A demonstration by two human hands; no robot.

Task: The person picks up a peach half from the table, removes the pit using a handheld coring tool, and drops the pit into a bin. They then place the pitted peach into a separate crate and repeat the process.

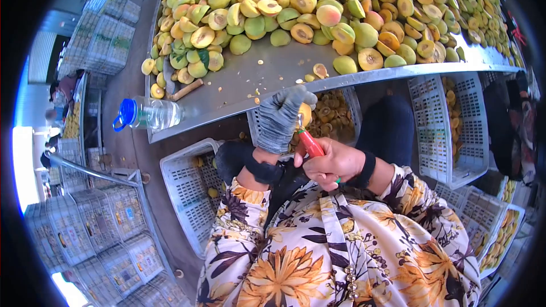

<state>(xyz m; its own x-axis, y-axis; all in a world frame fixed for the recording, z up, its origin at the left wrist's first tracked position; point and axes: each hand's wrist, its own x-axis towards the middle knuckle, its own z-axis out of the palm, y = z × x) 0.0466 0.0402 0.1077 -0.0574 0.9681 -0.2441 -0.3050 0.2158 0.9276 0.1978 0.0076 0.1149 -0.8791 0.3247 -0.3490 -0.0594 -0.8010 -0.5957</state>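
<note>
My left hand (277, 118), in a grey knit glove, is closed around a yellow peach half (305, 115) just off the table's front edge. My right hand (335, 165) is bare and grips a red-handled pitting tool (310, 143). The tool's metal tip meets the peach half; its exact shape is partly hidden by the fruit. Beyond my hands, a large heap of green-yellow peach halves (304, 1) covers the metal table (267, 74). Below my hands, a crate (354, 99) holds cut fruit pieces.
A water bottle with a blue cap (149, 113) stands at the table's left corner, near a wooden-handled tool (186, 90). White plastic crates sit left (185, 193) and right (432, 131) of my legs. Stacked crates (102, 233) line the left side. Other people work farther off.
</note>
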